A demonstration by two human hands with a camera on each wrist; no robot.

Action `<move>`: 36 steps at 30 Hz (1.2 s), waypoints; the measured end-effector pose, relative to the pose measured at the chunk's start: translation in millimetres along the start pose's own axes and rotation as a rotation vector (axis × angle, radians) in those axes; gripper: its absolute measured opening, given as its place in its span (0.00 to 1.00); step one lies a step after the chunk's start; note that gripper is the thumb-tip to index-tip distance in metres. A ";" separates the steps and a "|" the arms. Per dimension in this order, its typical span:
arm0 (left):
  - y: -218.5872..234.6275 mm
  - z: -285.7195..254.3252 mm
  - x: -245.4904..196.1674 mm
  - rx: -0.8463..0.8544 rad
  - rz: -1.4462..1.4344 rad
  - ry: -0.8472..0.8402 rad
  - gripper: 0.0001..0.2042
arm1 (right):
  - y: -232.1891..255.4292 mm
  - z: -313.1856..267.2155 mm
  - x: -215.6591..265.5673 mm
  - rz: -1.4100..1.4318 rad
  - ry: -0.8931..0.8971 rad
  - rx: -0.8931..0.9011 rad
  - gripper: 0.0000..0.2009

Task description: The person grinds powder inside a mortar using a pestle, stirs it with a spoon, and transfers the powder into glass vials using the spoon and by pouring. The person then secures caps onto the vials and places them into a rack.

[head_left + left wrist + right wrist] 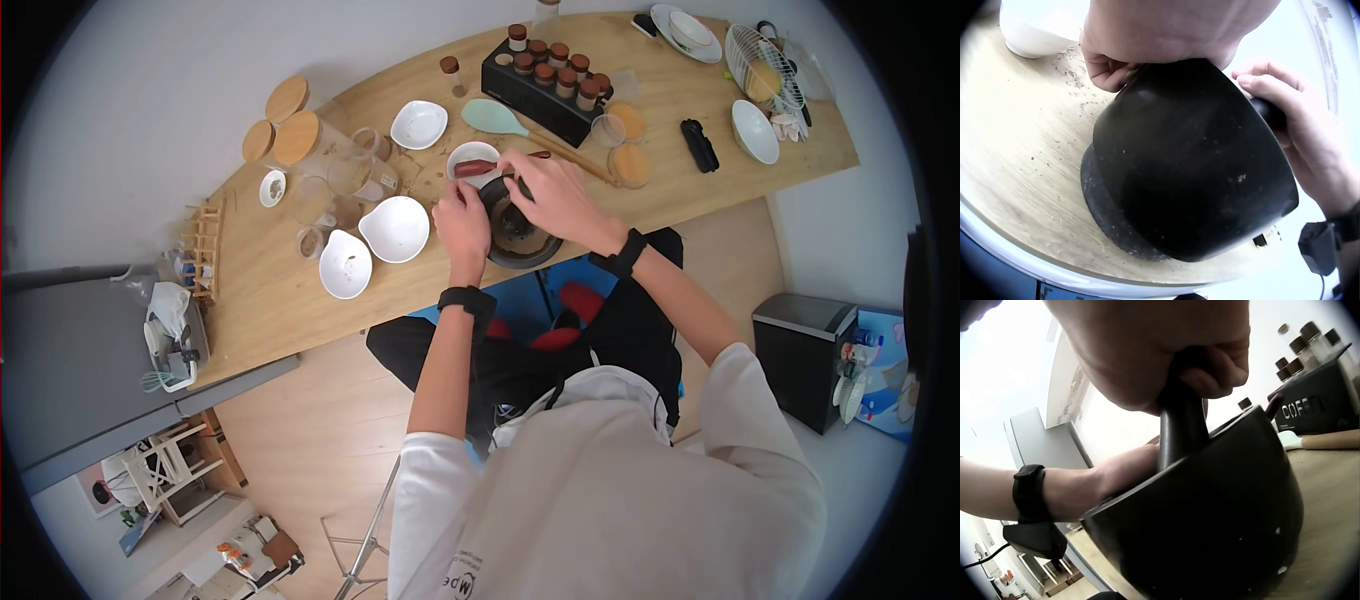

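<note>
In the head view a black mortar point(527, 262) stands near the table's front edge, with brown ground material point(520, 240) inside. My left hand point(463, 225) holds its left rim, the fingers curled over the edge. My right hand point(560, 198) grips the black pestle point(1182, 428) around its upper part, and the pestle's lower end is down in the mortar. In the left wrist view the mortar's smooth outer wall point(1191, 156) fills the middle, under the left hand point(1172, 31). Just behind the mortar is a small white bowl point(473, 153) with a reddish-brown utensil point(475, 169) across it.
White bowls point(396, 230) and lidded jars point(310, 145) stand to the left. Behind are a black rack point(540, 95) of corked vials and a pale green spatula point(495, 117). A black case point(699, 146) and a white bowl point(755, 132) lie to the right.
</note>
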State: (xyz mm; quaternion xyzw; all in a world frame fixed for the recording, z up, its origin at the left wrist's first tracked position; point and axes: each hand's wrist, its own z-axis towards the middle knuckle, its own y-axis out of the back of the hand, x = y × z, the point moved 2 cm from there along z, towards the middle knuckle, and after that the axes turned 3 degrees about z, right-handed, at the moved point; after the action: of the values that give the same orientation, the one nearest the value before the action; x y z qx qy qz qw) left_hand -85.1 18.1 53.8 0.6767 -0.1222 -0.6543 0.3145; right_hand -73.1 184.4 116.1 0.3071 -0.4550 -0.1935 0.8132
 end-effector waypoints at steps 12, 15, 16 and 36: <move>2.1 -1.5 -5.1 0.028 -0.002 0.028 0.17 | 6.7 9.6 -9.3 -0.012 -0.169 0.010 0.06; 0.9 0.1 -3.0 0.021 -0.005 0.037 0.17 | -3.5 11.4 -6.6 0.086 -0.247 -0.152 0.04; 2.0 -0.8 -2.3 0.018 -0.005 0.026 0.17 | -6.8 9.9 -3.8 0.082 -0.145 -0.078 0.04; 2.9 -1.4 -6.7 0.017 0.001 0.036 0.18 | 8.6 18.8 5.0 -0.013 -0.104 -0.011 0.04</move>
State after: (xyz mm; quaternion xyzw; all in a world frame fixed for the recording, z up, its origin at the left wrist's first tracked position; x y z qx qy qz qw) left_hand -83.9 20.1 60.8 0.6910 -0.1223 -0.6408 0.3113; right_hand -86.5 181.7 132.5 0.2952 -0.4935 -0.2166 0.7889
